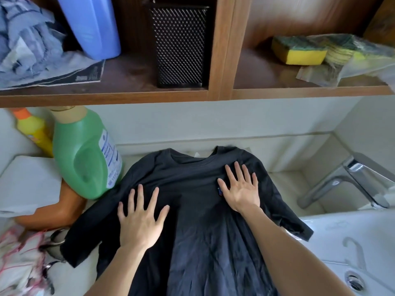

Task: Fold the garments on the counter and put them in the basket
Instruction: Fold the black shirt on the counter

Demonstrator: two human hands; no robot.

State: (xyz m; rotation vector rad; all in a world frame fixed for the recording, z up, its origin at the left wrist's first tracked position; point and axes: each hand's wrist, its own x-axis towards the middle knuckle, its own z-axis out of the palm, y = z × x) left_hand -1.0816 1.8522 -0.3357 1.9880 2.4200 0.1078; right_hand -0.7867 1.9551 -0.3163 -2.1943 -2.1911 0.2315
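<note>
A black T-shirt (192, 227) lies spread flat on the white counter (72, 276), collar toward the wall, sleeves out to both sides. My left hand (141, 216) presses flat on the shirt's left chest with fingers spread. My right hand (241, 186) lies flat on the right chest near the shoulder, fingers straight. A crumpled white garment with pink lines (19, 259) sits at the counter's left edge. No basket shows in this view.
A green detergent bottle (85, 154), a yellow bottle (35, 131) and an orange container (64, 206) stand left of the shirt. The sink (352, 246) and its chrome tap (350, 180) are on the right. The shelf above holds a black mesh bin (179, 45), sponges (299, 50) and cloths (25, 39).
</note>
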